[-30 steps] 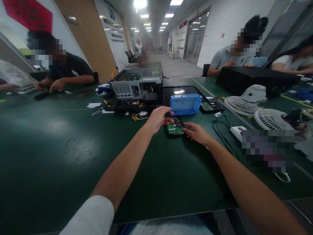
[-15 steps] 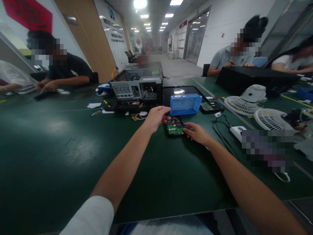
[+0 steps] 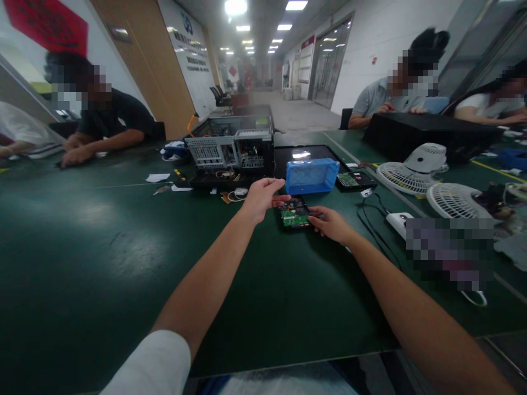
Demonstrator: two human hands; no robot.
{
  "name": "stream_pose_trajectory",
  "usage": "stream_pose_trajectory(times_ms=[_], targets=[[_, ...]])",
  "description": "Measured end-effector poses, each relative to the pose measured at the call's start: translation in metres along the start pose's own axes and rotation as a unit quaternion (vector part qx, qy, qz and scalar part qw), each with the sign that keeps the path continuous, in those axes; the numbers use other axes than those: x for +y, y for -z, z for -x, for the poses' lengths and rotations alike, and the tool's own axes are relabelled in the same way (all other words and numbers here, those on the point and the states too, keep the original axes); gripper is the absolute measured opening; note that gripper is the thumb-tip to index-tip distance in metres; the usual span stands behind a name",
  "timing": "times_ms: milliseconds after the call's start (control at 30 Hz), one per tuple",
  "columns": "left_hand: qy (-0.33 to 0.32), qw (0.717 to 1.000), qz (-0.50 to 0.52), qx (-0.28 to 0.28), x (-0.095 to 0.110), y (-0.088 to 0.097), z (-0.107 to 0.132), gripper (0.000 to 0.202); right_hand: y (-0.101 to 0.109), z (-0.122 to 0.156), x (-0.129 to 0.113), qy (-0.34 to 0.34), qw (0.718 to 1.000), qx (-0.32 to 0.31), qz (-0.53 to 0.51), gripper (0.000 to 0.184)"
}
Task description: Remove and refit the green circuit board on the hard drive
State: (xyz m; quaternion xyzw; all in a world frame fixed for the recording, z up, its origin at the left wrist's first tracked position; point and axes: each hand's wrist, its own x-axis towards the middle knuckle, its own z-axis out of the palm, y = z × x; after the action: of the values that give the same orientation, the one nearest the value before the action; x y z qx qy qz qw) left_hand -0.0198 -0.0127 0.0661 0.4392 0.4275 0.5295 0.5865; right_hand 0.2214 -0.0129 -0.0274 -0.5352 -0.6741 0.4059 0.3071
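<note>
A black hard drive (image 3: 293, 212) lies on the green table (image 3: 102, 247) with its green circuit board facing up. My left hand (image 3: 262, 198) hovers at the drive's left edge, fingers curled in a pinch over it; what they hold is too small to see. My right hand (image 3: 330, 224) rests against the drive's right edge, with its fingers pressed on the side of the drive. A blue plastic box (image 3: 312, 175) stands just behind the drive.
An open computer case (image 3: 233, 148) sits behind my left hand, a second circuit board (image 3: 354, 179) right of the blue box. Two white fans (image 3: 415, 166) and a black cable (image 3: 373, 211) lie to the right. Other people work at the table's left and far right.
My left hand has shifted slightly at the drive's left edge. My right hand and the drive stay where they were.
</note>
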Motion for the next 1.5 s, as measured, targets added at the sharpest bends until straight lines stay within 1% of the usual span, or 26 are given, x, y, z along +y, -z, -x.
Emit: stream_pose_trajectory(times_ms=[167,333,700,933,1033,1333,1500], targets=[[0.000,1.000,0.000,-0.006,0.0013,-0.0023,0.0017,0.014,-0.0003,-0.0004,0.0021,0.000,1.000,0.006,0.001,0.044],[0.006,1.000,0.001,-0.031,0.0007,-0.0033,0.0016,0.013,0.0005,0.0000,0.0014,0.002,1.000,0.004,0.000,0.043],[-0.012,0.997,-0.040,-0.058,-0.0038,-0.0038,-0.0001,0.019,0.0002,0.0008,-0.0010,0.004,1.000,-0.001,-0.001,0.043],[-0.005,0.998,-0.033,-0.044,-0.0019,-0.0057,0.0017,0.020,-0.0002,-0.0001,0.0004,0.004,1.000,0.003,-0.001,0.044],[-0.001,0.999,-0.022,-0.046,-0.0022,-0.0063,0.0018,0.019,-0.0006,-0.0007,0.0019,0.004,1.000,0.005,-0.005,0.043],[0.009,0.998,0.031,-0.049,-0.0065,-0.0004,-0.0063,0.018,0.0004,-0.0006,0.0013,0.006,1.000,-0.001,0.002,0.044],[0.024,0.998,0.034,-0.038,-0.0052,-0.0023,-0.0053,0.015,0.0007,-0.0002,0.0009,0.003,1.000,-0.001,0.004,0.044]])
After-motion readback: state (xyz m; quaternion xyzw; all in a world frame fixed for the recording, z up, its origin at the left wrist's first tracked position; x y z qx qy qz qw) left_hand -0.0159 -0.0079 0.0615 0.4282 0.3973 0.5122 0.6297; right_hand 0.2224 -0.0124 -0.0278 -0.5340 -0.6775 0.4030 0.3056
